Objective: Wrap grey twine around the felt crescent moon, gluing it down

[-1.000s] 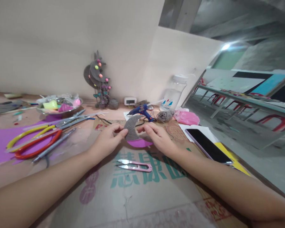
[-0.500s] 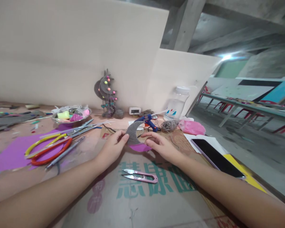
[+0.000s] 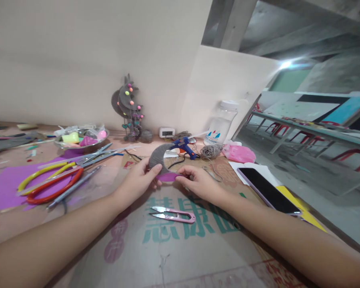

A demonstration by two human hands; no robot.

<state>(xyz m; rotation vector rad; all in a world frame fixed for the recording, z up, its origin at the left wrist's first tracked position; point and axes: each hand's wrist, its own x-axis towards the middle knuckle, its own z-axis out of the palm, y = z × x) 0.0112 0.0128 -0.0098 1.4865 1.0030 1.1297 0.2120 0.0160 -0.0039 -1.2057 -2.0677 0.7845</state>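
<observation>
Fingers (image 3: 155, 171) either side, crescent (image 3: 157, 157) between

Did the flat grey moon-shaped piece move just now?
Yes, the flat grey crescent-shaped piece moved a little left, judged against the blue glue gun behind it.

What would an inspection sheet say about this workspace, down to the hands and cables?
Surface: printed cardboard on a table.
Workpiece: grey crescent with purple piece at its lower edge.
Clutter: pink snips, scissors, phone, bowl of colourful pieces.
Hands: left hand grips the crescent; right hand pinches the purple piece.
Cables: dark cord near blue glue gun; full route unclear.
Surroundings: pale panel behind; tables and red stools beyond, at right.
</observation>
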